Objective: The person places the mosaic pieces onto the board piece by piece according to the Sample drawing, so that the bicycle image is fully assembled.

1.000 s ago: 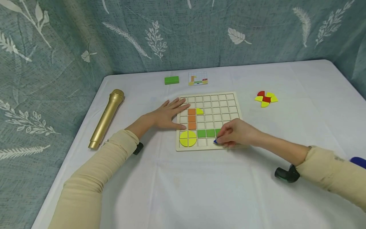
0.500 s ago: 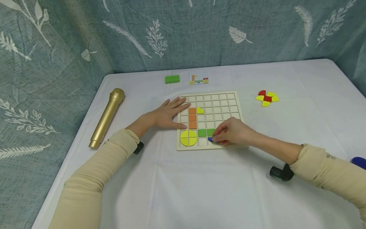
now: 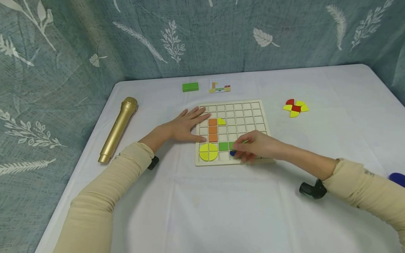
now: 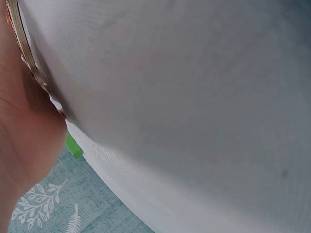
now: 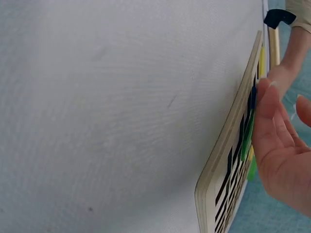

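A pale square grid board (image 3: 252, 113) lies mid-table. My left hand (image 3: 185, 127) rests on its left edge with fingers spread. Over the lower right of the board is my right hand (image 3: 257, 144). In the right wrist view, a fingertip touches a dark blue piece (image 5: 253, 97) in the front row while another digit stands apart from it. The head view shows only part of this blue piece (image 3: 232, 153), left of the fingers. Set in the board are orange squares (image 3: 213, 130), a yellow quarter-circle (image 3: 221, 122), a yellow circle of quarters (image 3: 208, 152) and green squares (image 3: 223, 146), partly covered by the right hand.
A small pattern card (image 3: 219, 85) and a green block (image 3: 190, 87) lie behind the board. Red and yellow pieces (image 3: 295, 108) are grouped at right. A gold microphone (image 3: 118, 130) lies at left, and a dark blue object (image 3: 397, 178) sits at the right edge.
My right hand has moved left along the front row with the blue piece, then its fingers have loosened from it. My left hand has stayed put.
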Demonstrator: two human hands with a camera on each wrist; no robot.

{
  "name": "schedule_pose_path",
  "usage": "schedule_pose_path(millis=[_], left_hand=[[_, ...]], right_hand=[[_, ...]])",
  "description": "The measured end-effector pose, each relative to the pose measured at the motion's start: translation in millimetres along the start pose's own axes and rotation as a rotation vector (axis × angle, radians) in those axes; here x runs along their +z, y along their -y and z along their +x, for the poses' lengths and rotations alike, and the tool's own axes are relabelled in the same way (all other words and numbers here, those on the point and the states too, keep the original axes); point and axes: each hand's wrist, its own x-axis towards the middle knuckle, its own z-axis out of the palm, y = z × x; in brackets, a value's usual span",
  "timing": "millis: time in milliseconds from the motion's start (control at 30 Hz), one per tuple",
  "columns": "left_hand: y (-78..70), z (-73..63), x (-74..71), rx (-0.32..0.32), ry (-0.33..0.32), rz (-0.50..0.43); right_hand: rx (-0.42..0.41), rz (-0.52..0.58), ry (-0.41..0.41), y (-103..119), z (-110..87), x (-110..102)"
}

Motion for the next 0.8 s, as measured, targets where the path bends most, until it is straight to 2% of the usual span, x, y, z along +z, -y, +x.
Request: schedule_pose_path(millis=[267, 400, 567, 667, 800], left_hand=[[1.6, -0.5, -0.5, 0.012, -0.003, 0.005], [1.6, -0.2, -0.4, 0.013, 0.001, 0.008], [1.6, 0.5, 0.0, 0.008, 0.009, 0.01], [1.8, 0.5, 0.1, 0.005, 0.01, 0.008], [1.9, 0.8, 0.4, -0.005, 0.011, 0.01]], right_hand=[[-0.013, 0.008, 0.02, 0.3, 0.6, -3.0], [-0.022, 0.017, 0.087, -5.2, 2.7, -11.8], [-0.03, 0.111, 0.182, -15.8, 2.3, -30.8], [-0.023, 0.138, 0.176, -21.8, 0.4, -44.4], [-0.014, 0.172, 0.123, -30.3, -3.4, -62.8]])
